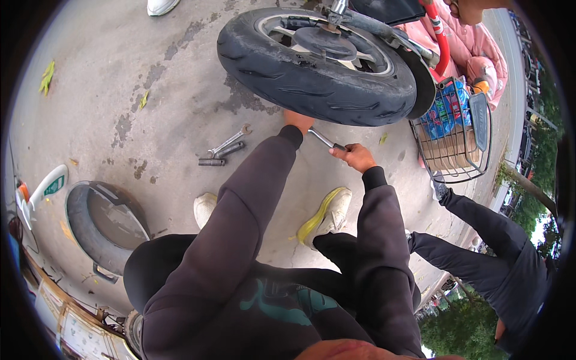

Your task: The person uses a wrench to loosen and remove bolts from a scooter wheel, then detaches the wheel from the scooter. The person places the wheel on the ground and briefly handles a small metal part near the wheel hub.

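Observation:
A black tire (pixel 318 99) on a pale-rimmed wheel fills the upper middle, with a grey shaft at its hub. My left hand (pixel 297 120) reaches beneath the tire, its fingers hidden. My right hand (pixel 354 157) grips the dark handle of a long metal wrench (pixel 321 137), whose far end runs toward my left hand under the wheel; what it meets there is out of sight. An open-ended wrench (pixel 230 141) and dark cylindrical sockets (pixel 211 162) lie on the pavement to the left of my hands.
A grey basin (pixel 79 215) of murky water sits lower left. At right are a wire basket (pixel 453 171) with packages, a pink padded cover (pixel 486 54) and a standing person's legs (pixel 480 216). Another person's hand (pixel 471 12) shows at top right, a white shoe (pixel 159 6) at top left.

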The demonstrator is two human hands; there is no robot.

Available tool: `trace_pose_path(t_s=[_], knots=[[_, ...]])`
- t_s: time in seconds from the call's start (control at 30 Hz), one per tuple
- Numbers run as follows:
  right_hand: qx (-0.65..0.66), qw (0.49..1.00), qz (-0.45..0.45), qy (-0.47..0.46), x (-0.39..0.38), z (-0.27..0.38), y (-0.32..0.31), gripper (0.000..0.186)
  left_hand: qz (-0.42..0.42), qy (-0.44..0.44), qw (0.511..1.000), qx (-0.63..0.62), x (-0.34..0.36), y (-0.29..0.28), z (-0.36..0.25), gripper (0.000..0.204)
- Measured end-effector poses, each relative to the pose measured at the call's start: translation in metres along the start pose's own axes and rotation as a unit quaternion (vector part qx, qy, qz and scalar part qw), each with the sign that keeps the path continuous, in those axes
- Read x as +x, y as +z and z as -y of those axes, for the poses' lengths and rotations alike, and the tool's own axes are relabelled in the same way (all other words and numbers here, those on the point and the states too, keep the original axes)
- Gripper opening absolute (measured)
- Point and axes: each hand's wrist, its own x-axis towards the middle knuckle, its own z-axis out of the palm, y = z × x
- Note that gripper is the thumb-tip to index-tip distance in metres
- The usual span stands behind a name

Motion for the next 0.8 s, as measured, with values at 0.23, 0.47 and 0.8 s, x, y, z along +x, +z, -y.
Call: trace_pose_path(t_s=[0.23, 0.47, 0.8], knots=[[0.024, 0.991, -0.092, 0.090, -0.055, 0.017, 0.034, 0.076, 0.169, 0.013, 0.985, -0.028, -0.004, -0.006, -0.010, 0.041], [0.035, 0.967, -0.208, 0.143, -0.104, 0.089, 0.094, 0.063, 0.286, 0.031, 0.957, -0.028, 0.005, -0.027, 0.005, 0.043], [0.124, 0.962, -0.230, 0.074, -0.123, 0.098, 0.127, 0.048, 0.298, 0.063, 0.952, -0.022, 0.010, -0.044, 0.010, 0.043]])
